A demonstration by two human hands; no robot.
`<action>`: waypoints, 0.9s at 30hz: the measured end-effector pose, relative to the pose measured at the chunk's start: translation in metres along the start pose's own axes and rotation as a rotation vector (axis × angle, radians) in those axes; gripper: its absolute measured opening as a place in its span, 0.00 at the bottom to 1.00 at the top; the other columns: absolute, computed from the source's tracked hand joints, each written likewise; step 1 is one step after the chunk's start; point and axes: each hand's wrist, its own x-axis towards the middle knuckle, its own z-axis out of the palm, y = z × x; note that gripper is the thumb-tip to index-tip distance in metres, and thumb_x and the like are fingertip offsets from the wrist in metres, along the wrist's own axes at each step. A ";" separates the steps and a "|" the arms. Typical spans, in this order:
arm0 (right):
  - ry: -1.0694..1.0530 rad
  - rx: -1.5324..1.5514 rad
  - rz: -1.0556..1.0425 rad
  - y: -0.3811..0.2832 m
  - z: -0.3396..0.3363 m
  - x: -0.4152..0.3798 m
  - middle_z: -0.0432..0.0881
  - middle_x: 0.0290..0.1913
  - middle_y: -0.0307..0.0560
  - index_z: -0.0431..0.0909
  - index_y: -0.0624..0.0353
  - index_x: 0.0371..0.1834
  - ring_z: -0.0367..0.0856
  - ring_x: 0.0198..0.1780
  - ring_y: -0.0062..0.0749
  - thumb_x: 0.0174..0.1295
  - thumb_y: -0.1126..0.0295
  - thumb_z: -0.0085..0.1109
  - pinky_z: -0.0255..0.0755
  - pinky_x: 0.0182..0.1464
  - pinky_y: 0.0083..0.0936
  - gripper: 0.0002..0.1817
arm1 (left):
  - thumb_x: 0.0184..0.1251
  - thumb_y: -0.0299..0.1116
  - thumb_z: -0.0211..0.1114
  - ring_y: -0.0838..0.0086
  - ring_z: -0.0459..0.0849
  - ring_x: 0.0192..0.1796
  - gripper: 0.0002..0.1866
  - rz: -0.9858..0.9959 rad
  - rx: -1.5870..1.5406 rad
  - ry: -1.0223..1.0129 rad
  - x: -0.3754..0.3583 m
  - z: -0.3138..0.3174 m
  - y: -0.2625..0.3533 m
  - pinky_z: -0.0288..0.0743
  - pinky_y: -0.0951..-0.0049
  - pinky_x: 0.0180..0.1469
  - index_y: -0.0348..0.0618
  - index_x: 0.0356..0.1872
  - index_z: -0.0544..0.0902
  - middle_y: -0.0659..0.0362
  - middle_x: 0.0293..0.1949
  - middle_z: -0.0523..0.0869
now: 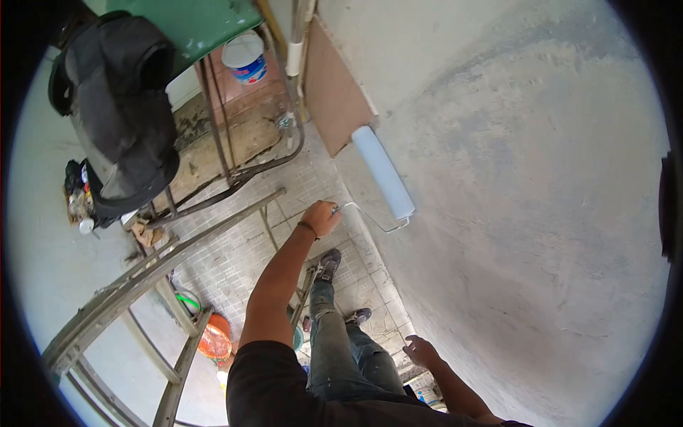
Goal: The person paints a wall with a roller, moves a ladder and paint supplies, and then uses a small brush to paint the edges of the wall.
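My left hand is stretched forward and closed around the handle of a paint roller, most of the handle hidden in my fist. The thin wire frame runs from the fist to a long pale-blue roller sleeve, which lies against the grey plastered wall near a brownish board. Lower down, close to the foot of the wall, my right hand hangs with loosely parted fingers and nothing visible in it.
A metal ladder stands on my left over the tiled floor. Beyond it, a dark bag lies near a green-topped table. A white-lidded bucket sits under that table, and an orange bucket is behind the ladder.
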 end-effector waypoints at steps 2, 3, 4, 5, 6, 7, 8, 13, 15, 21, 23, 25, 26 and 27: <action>0.019 0.003 0.025 -0.003 -0.003 0.000 0.82 0.35 0.54 0.72 0.61 0.52 0.82 0.40 0.45 0.58 0.59 0.59 0.74 0.44 0.37 0.23 | 0.59 0.42 0.56 0.46 0.80 0.37 0.16 -0.104 0.029 -0.045 -0.013 -0.010 0.003 0.73 0.52 0.42 0.37 0.29 0.80 0.41 0.30 0.82; -0.010 -0.013 0.001 -0.004 -0.003 0.001 0.82 0.35 0.54 0.72 0.61 0.52 0.82 0.40 0.45 0.58 0.59 0.59 0.74 0.44 0.37 0.23 | 0.60 0.43 0.55 0.47 0.81 0.38 0.17 -0.186 0.051 -0.089 -0.019 -0.016 0.007 0.74 0.53 0.44 0.37 0.31 0.81 0.42 0.31 0.82; 0.012 -0.024 -0.020 -0.006 -0.004 0.003 0.82 0.35 0.54 0.72 0.61 0.52 0.82 0.39 0.45 0.58 0.60 0.59 0.74 0.44 0.38 0.22 | 0.61 0.44 0.55 0.48 0.82 0.39 0.18 -0.207 0.088 -0.099 -0.025 -0.016 0.006 0.75 0.53 0.45 0.38 0.32 0.82 0.43 0.32 0.83; 0.033 -0.036 -0.044 -0.006 -0.005 0.007 0.82 0.35 0.54 0.72 0.61 0.52 0.82 0.39 0.45 0.58 0.60 0.59 0.74 0.44 0.38 0.22 | 0.62 0.45 0.55 0.49 0.82 0.40 0.18 -0.232 0.125 -0.108 -0.030 -0.012 0.005 0.75 0.54 0.46 0.39 0.34 0.82 0.43 0.33 0.84; 0.093 -0.061 -0.119 -0.006 -0.003 0.012 0.83 0.36 0.53 0.72 0.61 0.52 0.83 0.36 0.42 0.58 0.61 0.59 0.75 0.40 0.35 0.21 | 0.62 0.46 0.55 0.49 0.82 0.39 0.18 -0.268 0.125 -0.093 -0.038 -0.005 0.006 0.76 0.53 0.46 0.39 0.34 0.82 0.44 0.33 0.84; 0.113 -0.011 -0.155 -0.023 -0.011 0.011 0.82 0.34 0.53 0.72 0.60 0.51 0.83 0.35 0.42 0.58 0.64 0.59 0.75 0.39 0.33 0.20 | 0.62 0.46 0.54 0.49 0.83 0.39 0.19 -0.306 0.125 -0.075 -0.045 0.000 0.010 0.76 0.53 0.45 0.39 0.35 0.82 0.44 0.33 0.84; 0.127 0.004 -0.169 -0.034 -0.016 0.015 0.82 0.33 0.53 0.72 0.61 0.51 0.82 0.34 0.42 0.57 0.65 0.59 0.74 0.38 0.34 0.19 | 0.62 0.46 0.54 0.49 0.83 0.38 0.19 -0.334 0.109 -0.038 -0.057 0.004 0.020 0.76 0.53 0.45 0.39 0.35 0.82 0.44 0.33 0.84; 0.294 0.057 -0.425 -0.088 -0.038 0.030 0.78 0.33 0.48 0.70 0.63 0.54 0.78 0.32 0.33 0.61 0.68 0.55 0.72 0.34 0.28 0.18 | 0.63 0.46 0.53 0.50 0.82 0.42 0.20 -0.532 -0.002 0.066 -0.125 0.030 0.107 0.76 0.53 0.48 0.37 0.36 0.82 0.44 0.38 0.84; 0.158 0.432 -0.428 -0.083 -0.029 0.055 0.78 0.39 0.45 0.69 0.60 0.55 0.75 0.36 0.30 0.65 0.64 0.50 0.71 0.37 0.25 0.18 | 0.63 0.46 0.53 0.49 0.82 0.41 0.20 -0.580 -0.046 0.088 -0.154 0.045 0.140 0.76 0.52 0.48 0.36 0.36 0.82 0.43 0.38 0.84; -0.074 0.679 -0.163 -0.152 -0.011 0.047 0.77 0.42 0.44 0.70 0.58 0.55 0.75 0.37 0.26 0.66 0.52 0.45 0.70 0.37 0.25 0.23 | 0.58 0.42 0.56 0.50 0.83 0.38 0.16 -0.661 -0.082 0.220 -0.236 0.099 0.202 0.77 0.53 0.43 0.38 0.32 0.81 0.43 0.32 0.83; -0.094 0.565 -0.285 -0.144 0.007 0.068 0.77 0.41 0.45 0.72 0.57 0.52 0.75 0.37 0.27 0.65 0.52 0.46 0.70 0.37 0.27 0.21 | 0.54 0.41 0.60 0.51 0.83 0.39 0.16 -0.513 -0.004 0.180 -0.252 0.107 0.211 0.77 0.54 0.43 0.36 0.32 0.81 0.44 0.32 0.84; -0.103 0.452 -0.394 -0.142 0.007 0.062 0.77 0.41 0.45 0.73 0.57 0.48 0.76 0.37 0.27 0.65 0.53 0.48 0.71 0.37 0.28 0.20 | 0.49 0.41 0.67 0.52 0.83 0.47 0.21 -0.573 -0.073 0.109 -0.268 0.094 0.227 0.76 0.57 0.49 0.34 0.39 0.79 0.41 0.41 0.83; -0.173 0.515 -0.217 -0.159 0.003 0.045 0.78 0.39 0.47 0.75 0.59 0.43 0.77 0.37 0.29 0.66 0.56 0.47 0.72 0.39 0.30 0.17 | 0.49 0.39 0.66 0.52 0.82 0.47 0.22 -0.565 -0.056 0.053 -0.277 0.091 0.230 0.76 0.58 0.49 0.33 0.41 0.77 0.41 0.42 0.82; -0.237 0.574 -0.022 -0.162 -0.001 0.027 0.80 0.37 0.48 0.76 0.60 0.38 0.78 0.37 0.32 0.67 0.59 0.46 0.74 0.40 0.31 0.15 | 0.50 0.37 0.65 0.52 0.82 0.48 0.22 -0.557 -0.049 -0.015 -0.285 0.095 0.239 0.76 0.58 0.49 0.31 0.43 0.76 0.40 0.43 0.82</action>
